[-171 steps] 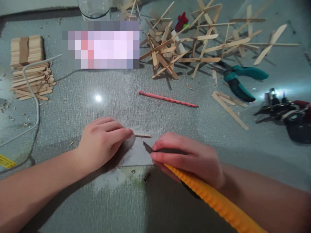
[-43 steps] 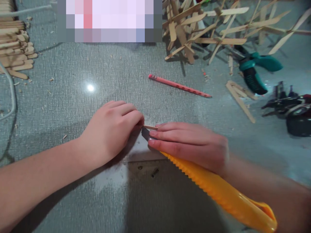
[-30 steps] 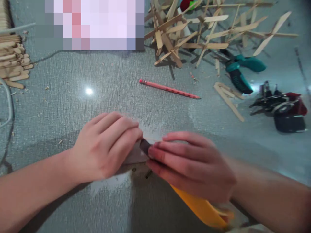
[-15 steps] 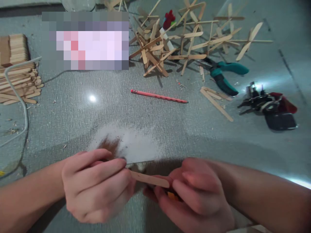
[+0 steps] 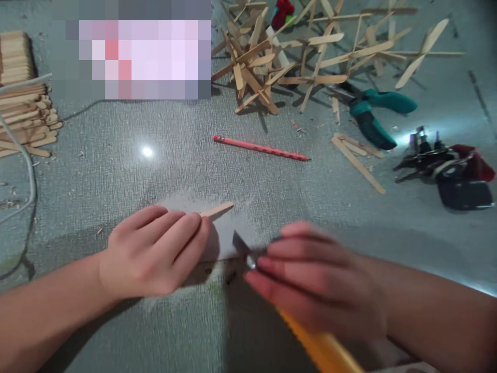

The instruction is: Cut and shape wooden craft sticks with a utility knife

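My left hand (image 5: 159,251) is closed around a wooden craft stick (image 5: 220,209), whose end sticks out to the right past the fingers. Below that stick lies a patch of pale dust (image 5: 229,233) on the grey table. My right hand (image 5: 314,285) grips a utility knife (image 5: 322,344) with an orange-yellow handle. Its metal blade (image 5: 238,242) points up and left, a short way below and apart from the stick's free end. The right hand is slightly smeared by motion.
A red pencil (image 5: 262,148) lies beyond the hands. Further right are green-handled pliers (image 5: 373,124), loose sticks (image 5: 359,163) and a bunch of keys (image 5: 446,166). Crossed stick pieces (image 5: 256,67) heap up at the back. Stacked sticks (image 5: 27,114) and a pale cable (image 5: 33,176) occupy the left.
My left hand has turned palm-down and moved the craft stick forward over the dust. My right hand has swung the knife into sight, blade toward the stick. The view has shifted slightly.
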